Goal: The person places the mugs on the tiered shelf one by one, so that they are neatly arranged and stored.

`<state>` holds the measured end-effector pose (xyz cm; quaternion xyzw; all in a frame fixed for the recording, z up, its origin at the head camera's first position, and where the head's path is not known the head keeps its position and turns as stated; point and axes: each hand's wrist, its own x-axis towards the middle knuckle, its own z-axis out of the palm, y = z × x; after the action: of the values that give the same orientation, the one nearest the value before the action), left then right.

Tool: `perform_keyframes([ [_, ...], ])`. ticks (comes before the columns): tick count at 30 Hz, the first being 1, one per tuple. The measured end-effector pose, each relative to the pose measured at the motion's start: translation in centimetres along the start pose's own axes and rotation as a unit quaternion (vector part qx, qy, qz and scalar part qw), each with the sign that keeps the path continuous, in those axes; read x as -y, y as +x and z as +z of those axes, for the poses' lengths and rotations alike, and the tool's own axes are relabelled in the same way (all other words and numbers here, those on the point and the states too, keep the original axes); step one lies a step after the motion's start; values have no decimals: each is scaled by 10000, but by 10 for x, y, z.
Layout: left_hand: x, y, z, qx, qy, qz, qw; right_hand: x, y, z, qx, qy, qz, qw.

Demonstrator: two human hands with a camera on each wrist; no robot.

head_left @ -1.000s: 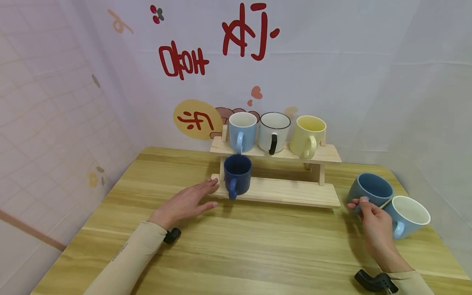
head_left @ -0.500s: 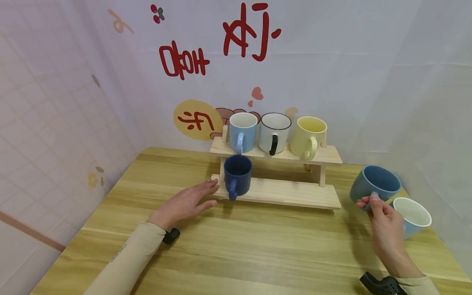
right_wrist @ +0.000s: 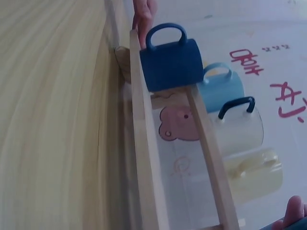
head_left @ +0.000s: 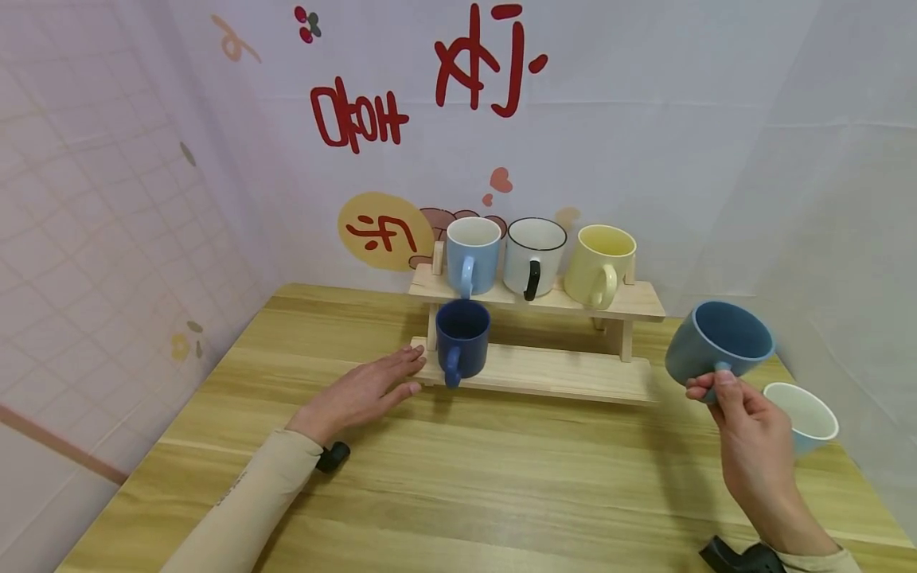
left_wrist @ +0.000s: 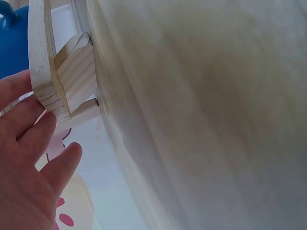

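My right hand (head_left: 755, 446) pinches the handle of a grey-blue mug (head_left: 705, 350), which hangs tilted in the air right of a two-tier wooden rack (head_left: 573, 372). With fingers straight, my left hand (head_left: 358, 395) rests at the rack's left end; in the left wrist view its fingertips (left_wrist: 45, 120) touch the wood. A dark blue mug (head_left: 462, 350) stands at the left of the lower shelf. On the upper shelf are a light blue mug (head_left: 481, 267), a white mug with black rim and handle (head_left: 528, 267) and a yellow mug (head_left: 591, 274).
Behind my right hand, a light blue mug with a white inside (head_left: 802, 414) stands on the wooden table (head_left: 501, 477), partly hidden. A white printed cloth (head_left: 680, 159) hangs behind the rack and along both sides of the table.
My right hand has lifted the grey-blue mug off the table, up and away from the light blue mug, then slightly left. My left hand has stayed at the rack.
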<state>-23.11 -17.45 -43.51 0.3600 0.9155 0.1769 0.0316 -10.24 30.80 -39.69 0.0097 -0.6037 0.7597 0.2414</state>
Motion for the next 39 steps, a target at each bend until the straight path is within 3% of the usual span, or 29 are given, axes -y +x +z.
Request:
perform_keyframes([
  [7,-3,0,-1,-18,20,15,10000,4,-8,14,468,42,-43,9989],
  [26,-2,0,-2,-11,-66,69,10000,2,-31,68,995,-601,383,9925],
  [31,-1,2,-1,-143,-7,153,9998,-2,-33,81,1271,-880,562,9864],
  [39,-2,0,-1,-94,-13,115,9999,-14,-37,101,1691,-951,843,9774],
])
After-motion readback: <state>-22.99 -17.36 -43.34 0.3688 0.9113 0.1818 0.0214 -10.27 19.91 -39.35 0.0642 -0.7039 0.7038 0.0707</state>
